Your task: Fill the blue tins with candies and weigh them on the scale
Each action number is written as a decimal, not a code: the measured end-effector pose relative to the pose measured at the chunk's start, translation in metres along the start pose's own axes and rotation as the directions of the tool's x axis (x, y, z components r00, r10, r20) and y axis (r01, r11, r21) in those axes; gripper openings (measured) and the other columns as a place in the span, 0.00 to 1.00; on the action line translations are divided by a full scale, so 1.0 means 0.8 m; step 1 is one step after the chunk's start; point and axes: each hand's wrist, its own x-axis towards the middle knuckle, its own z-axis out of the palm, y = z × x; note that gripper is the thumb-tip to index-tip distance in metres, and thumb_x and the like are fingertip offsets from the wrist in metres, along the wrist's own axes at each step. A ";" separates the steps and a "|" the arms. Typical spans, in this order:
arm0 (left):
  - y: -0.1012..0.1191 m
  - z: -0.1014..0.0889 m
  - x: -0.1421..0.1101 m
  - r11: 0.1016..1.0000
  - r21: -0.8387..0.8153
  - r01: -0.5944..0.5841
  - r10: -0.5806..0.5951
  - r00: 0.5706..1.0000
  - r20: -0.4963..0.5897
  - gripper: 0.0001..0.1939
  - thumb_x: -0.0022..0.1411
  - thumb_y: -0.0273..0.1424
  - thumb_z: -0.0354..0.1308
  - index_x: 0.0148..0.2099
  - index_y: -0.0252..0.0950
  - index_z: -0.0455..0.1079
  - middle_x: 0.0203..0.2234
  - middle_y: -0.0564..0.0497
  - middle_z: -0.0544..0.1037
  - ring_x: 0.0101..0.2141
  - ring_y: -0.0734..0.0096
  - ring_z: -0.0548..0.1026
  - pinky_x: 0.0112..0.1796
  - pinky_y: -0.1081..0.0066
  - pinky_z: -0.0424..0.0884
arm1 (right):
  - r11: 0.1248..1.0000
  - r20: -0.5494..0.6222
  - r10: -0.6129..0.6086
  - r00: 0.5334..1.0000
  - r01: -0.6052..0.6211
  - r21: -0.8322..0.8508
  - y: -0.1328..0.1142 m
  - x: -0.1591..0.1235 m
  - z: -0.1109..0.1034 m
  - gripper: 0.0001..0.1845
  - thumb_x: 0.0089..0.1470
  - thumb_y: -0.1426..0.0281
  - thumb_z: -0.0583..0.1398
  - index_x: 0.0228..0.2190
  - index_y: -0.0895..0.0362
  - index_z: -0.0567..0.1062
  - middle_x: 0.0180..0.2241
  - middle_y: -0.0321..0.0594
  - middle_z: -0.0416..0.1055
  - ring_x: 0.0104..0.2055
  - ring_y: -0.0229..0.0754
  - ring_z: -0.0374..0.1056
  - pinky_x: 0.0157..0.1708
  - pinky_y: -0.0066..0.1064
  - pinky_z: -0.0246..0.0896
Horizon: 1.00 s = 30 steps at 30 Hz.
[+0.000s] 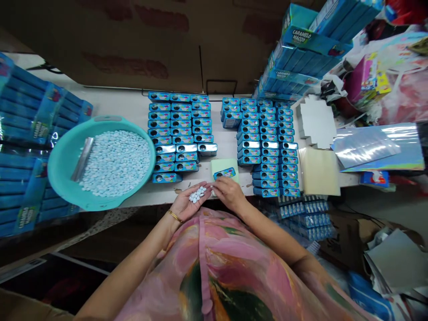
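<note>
Right hand (230, 191) at the near side of a blue tin (224, 173).
Its fingertips lie close together, any pinched item indiscernible; the left hand (185, 203) cups pale candies (197, 195), palm up. The tin's long axis runs roughly left to right, the right hand nearer.

Behind the white tabletop (225, 142) stands a broad brown cardboard panel (214, 40), printed with faded reddish patches (125, 66); a thin dark wire frame (221, 80) shows against its foot. Right of the tabletop, pinkish plastic bags (406, 98) pile up. Below its right end sit a cardboard box (347, 240) and loose pale sheets (394, 263). Light reaches the tabletop, while the space beneath it is dim.
</note>
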 end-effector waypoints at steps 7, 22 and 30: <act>0.014 -0.022 -0.008 0.998 -0.052 -0.046 0.043 0.997 -0.068 0.13 0.55 0.19 0.46 0.40 0.25 0.69 0.37 0.36 0.75 0.42 0.59 0.71 0.38 0.66 0.71 | 0.964 -0.186 0.260 0.948 -0.242 0.114 0.056 -0.005 -0.033 0.11 0.53 0.68 0.53 0.36 0.55 0.73 0.33 0.41 0.69 0.37 0.38 0.64 0.39 0.31 0.61; 0.030 -0.074 -0.029 0.967 -0.184 -0.176 0.125 0.958 -0.259 0.16 0.57 0.18 0.43 0.45 0.26 0.66 0.35 0.37 0.75 0.41 0.58 0.72 0.35 0.64 0.74 | 0.961 -0.117 0.265 0.957 -0.254 0.106 0.080 -0.020 -0.036 0.23 0.46 0.67 0.59 0.47 0.53 0.65 0.47 0.43 0.62 0.49 0.42 0.58 0.49 0.38 0.55; 0.028 -0.079 -0.028 0.966 -0.175 -0.191 0.147 0.960 -0.239 0.16 0.57 0.18 0.42 0.44 0.26 0.67 0.35 0.36 0.75 0.41 0.58 0.72 0.35 0.65 0.73 | 0.981 -0.003 0.193 0.981 -0.193 0.039 0.084 -0.012 -0.019 0.26 0.46 0.71 0.58 0.49 0.54 0.62 0.49 0.43 0.59 0.50 0.44 0.55 0.49 0.39 0.54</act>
